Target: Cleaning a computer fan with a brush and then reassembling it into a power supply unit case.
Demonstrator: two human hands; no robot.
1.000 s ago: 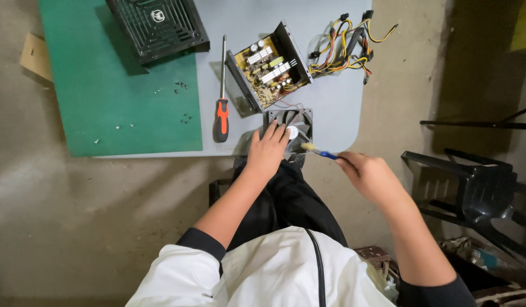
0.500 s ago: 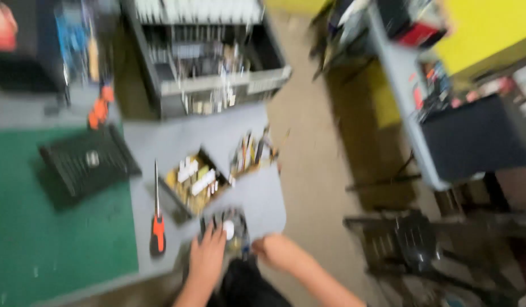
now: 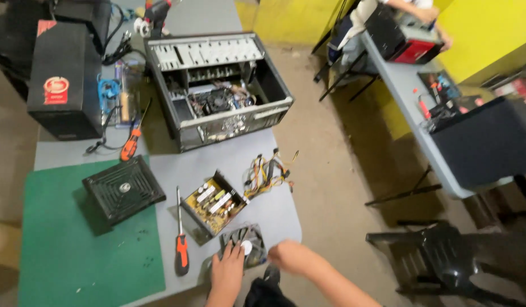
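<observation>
Your left hand [image 3: 227,272] spread flat on the cooling fan [image 3: 244,245] at the table's [image 3: 263,187] near edge, fan half covered, your right hand [image 3: 289,256] blurred just beside it, its grip impossible to tell, open power supply [image 3: 213,203] and screwdriver [image 3: 181,239] nearby.

The view has lifted, revealing the open computer case [image 3: 217,91] and a neighbouring table [image 3: 405,96].

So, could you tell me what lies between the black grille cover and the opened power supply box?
In the head view, an orange-handled screwdriver lies between the cover and the box.
</observation>
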